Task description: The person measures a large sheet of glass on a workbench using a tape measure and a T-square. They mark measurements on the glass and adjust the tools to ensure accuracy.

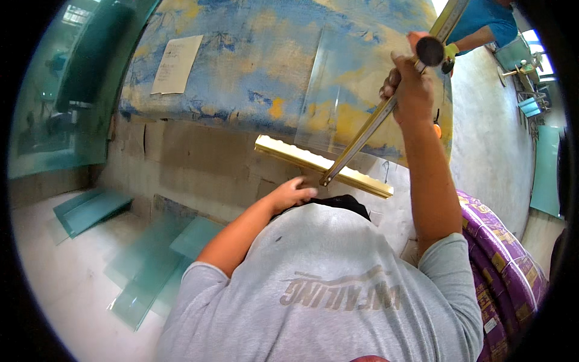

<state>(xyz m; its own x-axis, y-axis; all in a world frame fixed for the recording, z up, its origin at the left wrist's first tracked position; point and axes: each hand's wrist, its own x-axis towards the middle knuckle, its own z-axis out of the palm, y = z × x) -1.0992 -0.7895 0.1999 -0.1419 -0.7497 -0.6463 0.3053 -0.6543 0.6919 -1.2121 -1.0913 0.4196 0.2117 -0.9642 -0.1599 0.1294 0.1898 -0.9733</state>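
Observation:
A clear glass sheet lies on a table covered in blue and yellow patterned cloth. Across the sheet runs a long metal T-square cutter, with its brass crossbar against the table's near edge. My right hand is shut on the cutter's rail, just below a round black knob. With its fingers curled, my left hand rests against the table's side, right under the crossbar where the rail ends. My grey shirt fills the lower view.
Greenish glass panes lie and lean on the floor at my left, and large panes stand at far left. A white paper lies on the cloth. Another person in a blue shirt stands beyond the table. A purple patterned roll is at my right.

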